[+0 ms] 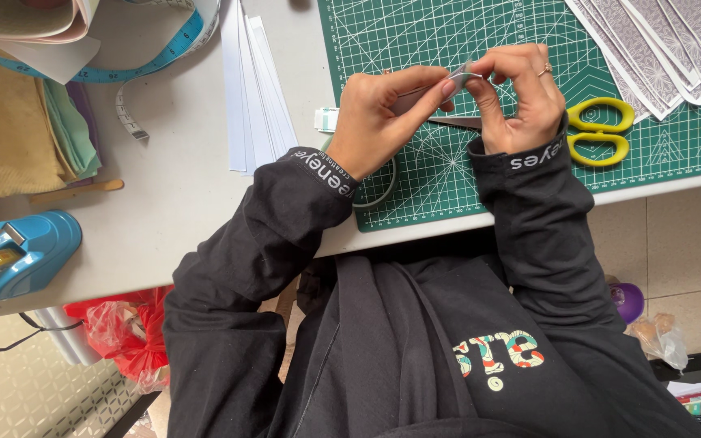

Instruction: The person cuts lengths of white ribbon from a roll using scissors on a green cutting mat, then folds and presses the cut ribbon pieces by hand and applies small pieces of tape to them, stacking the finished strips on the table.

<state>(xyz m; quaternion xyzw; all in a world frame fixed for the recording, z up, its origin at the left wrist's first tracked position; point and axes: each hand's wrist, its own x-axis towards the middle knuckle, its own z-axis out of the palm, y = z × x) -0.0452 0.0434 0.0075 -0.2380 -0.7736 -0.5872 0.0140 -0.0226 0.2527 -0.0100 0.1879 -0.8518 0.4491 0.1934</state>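
Leftmost, a blue tape dispenser (22,253) is seen on the white table (172,203), then white paper strips (255,89) fanned beside the green cutting mat (448,186). Over the mat, a small paper strip (448,85) is pinched by the left hand (379,122) and right hand (521,93), fingertips closed on it. Yellow-handled scissors (602,130) are laid just right, patterned strips (659,49) above

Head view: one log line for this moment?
left hand: pinching small paper strip | right hand: pinching same strip | yellow-handled scissors: on green cutting mat
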